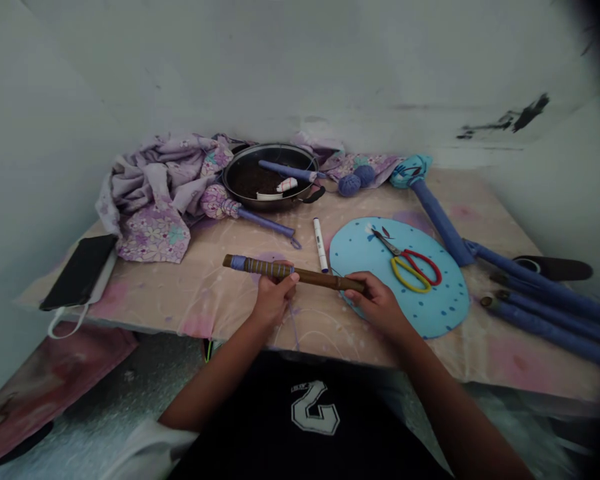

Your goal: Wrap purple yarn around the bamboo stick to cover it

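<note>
The stick (317, 277) is positioned above the front edge of the tabletop (155, 300), roughly horizontal, its right end slightly lower. The left hand (274, 300) is closed around the stick near its middle, thumb along the near side; the right hand (377, 300) is closed around the right end. Yarn (239, 263) is wound densely near the stick's left end, then in spaced turns up to the left hand; a strand hangs below that hand. Beyond the stick, between the hands, lies the marker (321, 245). To its right is the blue mat (445, 300), carrying the scissors (411, 268) with blades slightly tilted toward the wall. At the rear stands the pan (240, 190), holding a wrapped rod (286, 170). Two yarn balls (349, 185) sit to the right of the pan, touching each other. Floral cloth (163, 200) is heaped to its left. Wrapped poles (555, 317) lie at the right.
</note>
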`<state>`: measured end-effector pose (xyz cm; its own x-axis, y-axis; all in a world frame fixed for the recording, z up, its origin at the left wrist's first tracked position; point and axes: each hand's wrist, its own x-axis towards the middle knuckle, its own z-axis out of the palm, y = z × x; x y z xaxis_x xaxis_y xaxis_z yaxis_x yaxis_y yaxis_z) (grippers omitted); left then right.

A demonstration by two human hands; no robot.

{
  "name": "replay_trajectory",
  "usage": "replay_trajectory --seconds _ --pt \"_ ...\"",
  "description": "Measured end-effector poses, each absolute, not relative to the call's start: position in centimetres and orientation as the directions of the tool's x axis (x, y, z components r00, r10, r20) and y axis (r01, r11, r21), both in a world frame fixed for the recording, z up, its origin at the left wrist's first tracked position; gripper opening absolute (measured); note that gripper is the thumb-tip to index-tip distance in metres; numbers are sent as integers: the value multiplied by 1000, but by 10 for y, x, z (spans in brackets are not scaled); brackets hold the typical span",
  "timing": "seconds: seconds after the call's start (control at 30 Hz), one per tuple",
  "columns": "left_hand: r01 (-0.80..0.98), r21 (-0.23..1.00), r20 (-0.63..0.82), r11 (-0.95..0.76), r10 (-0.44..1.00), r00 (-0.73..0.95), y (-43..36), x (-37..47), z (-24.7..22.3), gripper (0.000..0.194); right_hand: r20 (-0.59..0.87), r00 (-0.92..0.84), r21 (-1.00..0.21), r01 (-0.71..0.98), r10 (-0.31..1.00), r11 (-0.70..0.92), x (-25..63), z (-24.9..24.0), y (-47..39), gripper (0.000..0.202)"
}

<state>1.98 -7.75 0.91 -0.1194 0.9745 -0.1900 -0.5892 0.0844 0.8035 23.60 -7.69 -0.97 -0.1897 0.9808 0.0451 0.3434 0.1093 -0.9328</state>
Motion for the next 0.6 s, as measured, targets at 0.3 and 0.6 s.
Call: replay_trajectory --seconds 0.3,0.6 --pt "-539 830 -219 144 973 -77 -91 25 12 44 -14 -249 -976 215 968 41 241 -5 -79 31" --pt "-533 842 -205 84 963 -173 -99 28 26 36 19 -277 -973 216 961 82 251 -13 -78 30"
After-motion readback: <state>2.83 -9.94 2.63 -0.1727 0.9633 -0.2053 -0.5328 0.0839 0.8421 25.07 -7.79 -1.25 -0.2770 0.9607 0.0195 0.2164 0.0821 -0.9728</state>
